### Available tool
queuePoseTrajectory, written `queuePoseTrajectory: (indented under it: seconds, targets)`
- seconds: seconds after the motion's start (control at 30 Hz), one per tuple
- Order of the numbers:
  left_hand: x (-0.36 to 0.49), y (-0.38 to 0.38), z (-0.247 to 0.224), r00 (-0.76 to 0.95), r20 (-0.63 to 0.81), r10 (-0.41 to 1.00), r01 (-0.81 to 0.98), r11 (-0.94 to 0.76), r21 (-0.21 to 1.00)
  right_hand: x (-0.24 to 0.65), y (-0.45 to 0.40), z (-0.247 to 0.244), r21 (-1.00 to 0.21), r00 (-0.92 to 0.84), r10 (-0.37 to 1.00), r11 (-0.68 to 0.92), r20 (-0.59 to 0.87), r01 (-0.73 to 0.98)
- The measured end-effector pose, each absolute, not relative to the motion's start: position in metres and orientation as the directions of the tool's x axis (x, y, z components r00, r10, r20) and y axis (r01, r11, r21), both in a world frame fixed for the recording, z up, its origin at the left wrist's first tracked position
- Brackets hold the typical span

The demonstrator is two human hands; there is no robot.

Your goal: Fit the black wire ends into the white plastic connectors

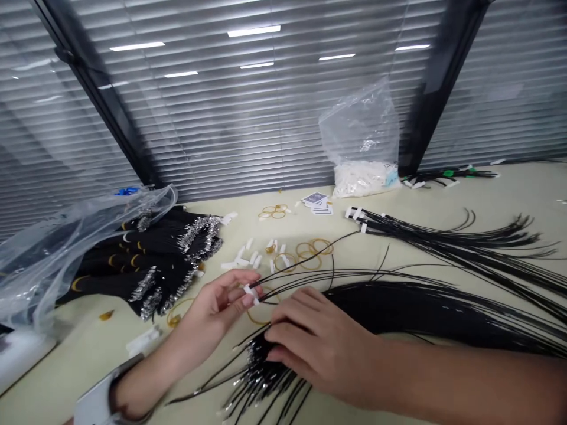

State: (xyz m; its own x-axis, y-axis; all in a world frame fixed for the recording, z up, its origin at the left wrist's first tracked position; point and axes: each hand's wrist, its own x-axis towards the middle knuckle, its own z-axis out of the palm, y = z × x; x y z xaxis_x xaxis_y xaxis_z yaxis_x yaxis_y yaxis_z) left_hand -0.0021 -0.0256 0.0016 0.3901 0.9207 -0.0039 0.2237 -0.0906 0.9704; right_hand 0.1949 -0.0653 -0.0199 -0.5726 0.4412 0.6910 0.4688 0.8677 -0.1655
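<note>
Between the thumb and fingers of my left hand (219, 302) is a small white connector housing (251, 293), with several thin black wires running out of it to the right. My right hand (323, 339) is closed at the end of a large bundle of black wires (376, 306), fingertips pressed together on wires there. Shiny metal tips (261, 375) fan out below and left of these fingers. Exactly how many wires the right fingers grip is hidden.
Loose white housings (241, 258) and rubber bands (305, 254) lie beyond my hands. Wires with white housings (398, 227) stretch right. Banded black wires (119, 260) sit left under clear plastic (88, 224). Near the blinds stand a bag of white parts (365, 177) and playing cards (318, 202).
</note>
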Motion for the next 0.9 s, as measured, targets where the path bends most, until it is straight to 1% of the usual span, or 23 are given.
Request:
queuePoseTrajectory:
  seconds: [0.07, 0.1, 0.17, 0.2, 0.23, 0.27, 0.33, 0.43, 0.5, 0.57, 0.63, 0.7, 0.73, 0.83, 0.9]
  targets:
    - [-0.003, -0.026, 0.004, 0.398, 0.044, 0.917, 0.233, -0.148, 0.961, 0.205, -0.056, -0.007, -0.257, -0.516, 0.524, 0.826, 0.677, 0.502]
    - [-0.003, -0.027, 0.005, 0.406, 0.060, 0.912, 0.237, -0.169, 0.957, 0.211, -0.049, 0.001, -0.288, -0.484, 0.579, 0.785, 0.656, 0.548]
    - [-0.005, -0.027, 0.008, 0.414, 0.058, 0.909, 0.231, -0.166, 0.959, 0.227, -0.033, 0.017, -0.207, -0.514, 0.672, 0.693, 0.533, 0.690]
    - [-0.006, -0.027, 0.009, 0.403, 0.051, 0.914, 0.214, -0.148, 0.966, 0.236, -0.025, 0.024, -0.177, -0.529, 0.706, 0.663, 0.471, 0.728]
    - [-0.007, -0.027, 0.010, 0.384, 0.042, 0.922, 0.191, -0.124, 0.974, 0.243, -0.018, 0.031, -0.185, -0.552, 0.746, 0.643, 0.374, 0.743]
    - [-0.007, -0.027, 0.011, 0.355, 0.038, 0.934, 0.160, -0.101, 0.982, 0.250, -0.013, 0.037, -0.219, -0.565, 0.773, 0.627, 0.287, 0.747]
    - [-0.007, -0.028, 0.012, 0.294, 0.036, 0.955, 0.100, -0.069, 0.993, 0.261, -0.006, 0.047, -0.274, -0.580, 0.790, 0.613, 0.199, 0.741]
    - [-0.007, -0.030, 0.018, 0.266, 0.046, 0.963, 0.068, -0.067, 0.995, 0.271, -0.005, 0.059, -0.343, -0.576, 0.796, 0.602, 0.186, 0.721]
    - [-0.008, -0.030, 0.023, 0.252, 0.061, 0.966, 0.056, -0.078, 0.995, 0.277, -0.006, 0.065, -0.375, -0.588, 0.796, 0.593, 0.143, 0.713]
    - [-0.010, -0.029, 0.028, 0.193, 0.085, 0.978, 0.045, -0.095, 0.994, 0.282, -0.005, 0.069, -0.389, -0.599, 0.794, 0.586, 0.102, 0.711]
    - [-0.013, -0.027, 0.031, 0.145, 0.140, 0.980, 0.098, -0.155, 0.983, 0.287, -0.003, 0.072, -0.407, -0.598, 0.793, 0.586, 0.113, 0.700]
    - [-0.016, -0.024, 0.030, 0.187, 0.234, 0.954, 0.209, -0.271, 0.939, 0.290, 0.001, 0.072, -0.405, -0.585, 0.784, 0.612, 0.205, 0.679]
    - [-0.017, -0.023, 0.029, 0.227, 0.285, 0.932, 0.255, -0.339, 0.906, 0.291, 0.002, 0.071, -0.376, -0.570, 0.776, 0.630, 0.269, 0.679]
    - [-0.019, -0.019, 0.019, 0.315, 0.414, 0.854, 0.339, -0.509, 0.791, 0.290, 0.008, 0.065, -0.215, -0.497, 0.740, 0.632, 0.454, 0.745]
    - [-0.018, -0.016, 0.011, 0.362, 0.412, 0.836, 0.442, -0.543, 0.714, 0.288, 0.008, 0.059, -0.075, -0.474, 0.723, 0.582, 0.503, 0.810]
